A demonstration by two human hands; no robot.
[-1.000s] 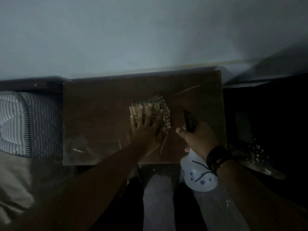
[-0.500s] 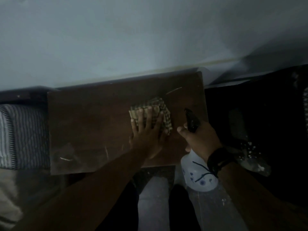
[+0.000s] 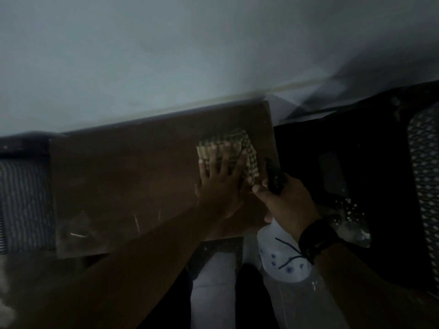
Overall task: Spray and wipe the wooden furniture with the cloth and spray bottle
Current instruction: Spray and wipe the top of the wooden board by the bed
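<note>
Roughly left to right: striped bedding [image 3: 23, 203] at the far left edge, then the wooden desk [image 3: 118, 181] against the wall, top dull with a few pale marks near the front left. Left hand [image 3: 219, 184] lies flat, fingers straight and spread, pressing the cloth [image 3: 240, 150] onto the desk near its right back corner. Cloth is a folded checked rag, soft and light, likely to bunch or slide under a push, so a flat palm with spread fingers suits it better than a pinch. Right hand [image 3: 285, 198] is curled round the neck of the spray bottle [image 3: 282, 260], held just off the desk's right front corner, dark nozzle pointing toward the cloth. Bottle looks like thin white plastic with a blue print, light unless full, maybe slick if wet; neck under the trigger is the sensible hold. Dim picture, fill level unreadable.
</note>
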